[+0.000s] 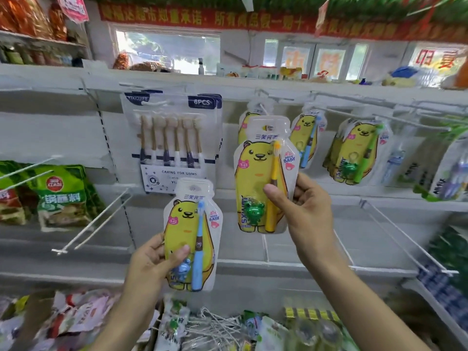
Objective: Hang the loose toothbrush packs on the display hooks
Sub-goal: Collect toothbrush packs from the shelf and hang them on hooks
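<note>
Clutter of loose packets [83,317] along bottom edge of frame. Left hand [152,264], lower centre, gripping blue toothbrush pack [192,236] by its lower part, thumb pressed across front, pack upright, clear of any hook. Right hand [304,211], centre right, pinching yellow toothbrush pack [263,178] at its right edge, thumb on front, pack raised higher, top just below hook [263,107]. Behind it, similar pack already hanging. Further back: six-brush card [172,138] upper centre; hung bear packs [354,150] to right; bare double prong [96,221] lower left; green food bags [63,196] far left.
</note>
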